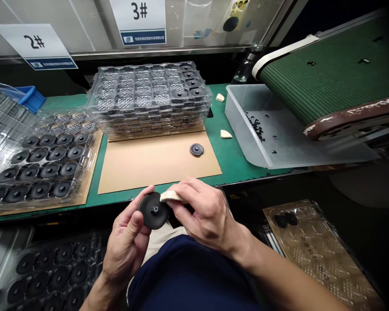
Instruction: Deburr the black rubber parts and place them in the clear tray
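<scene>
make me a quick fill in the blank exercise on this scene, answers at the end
1. The left hand holds a round disc coloured ____.
2. The right hand holds a cream piece at the disc's edge, while ____ similar pieces are visible on the table.
3. The conveyor belt has a surface coloured ____.
4. The sign to the right of the 2# sign reads ____.

Missing words: black; two; green; 3#.
</scene>
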Action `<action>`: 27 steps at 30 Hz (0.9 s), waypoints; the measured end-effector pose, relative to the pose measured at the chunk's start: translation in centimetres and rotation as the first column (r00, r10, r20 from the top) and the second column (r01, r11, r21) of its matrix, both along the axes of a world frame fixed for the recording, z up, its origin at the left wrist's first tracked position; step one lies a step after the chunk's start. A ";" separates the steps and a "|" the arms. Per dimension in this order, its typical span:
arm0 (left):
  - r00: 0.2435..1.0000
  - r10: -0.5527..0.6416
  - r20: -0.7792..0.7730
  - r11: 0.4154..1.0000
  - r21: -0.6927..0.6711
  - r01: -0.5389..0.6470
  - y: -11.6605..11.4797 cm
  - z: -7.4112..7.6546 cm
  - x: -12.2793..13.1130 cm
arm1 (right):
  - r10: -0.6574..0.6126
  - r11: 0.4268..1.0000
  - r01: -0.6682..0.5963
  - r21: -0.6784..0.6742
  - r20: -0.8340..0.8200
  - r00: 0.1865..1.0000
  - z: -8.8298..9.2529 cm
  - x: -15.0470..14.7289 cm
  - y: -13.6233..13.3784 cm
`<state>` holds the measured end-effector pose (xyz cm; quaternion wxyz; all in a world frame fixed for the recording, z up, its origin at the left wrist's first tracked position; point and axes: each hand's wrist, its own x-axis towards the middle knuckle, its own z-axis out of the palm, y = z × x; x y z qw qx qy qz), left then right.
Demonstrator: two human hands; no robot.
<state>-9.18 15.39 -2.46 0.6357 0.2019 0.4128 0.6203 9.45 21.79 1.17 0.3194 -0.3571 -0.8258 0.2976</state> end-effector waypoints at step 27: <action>0.998 0.053 0.030 0.988 -0.145 -0.049 0.7 0.9 -0.5 | -0.014 0.993 0.017 -0.117 0.031 0.999 -0.9 -1.2 -0.5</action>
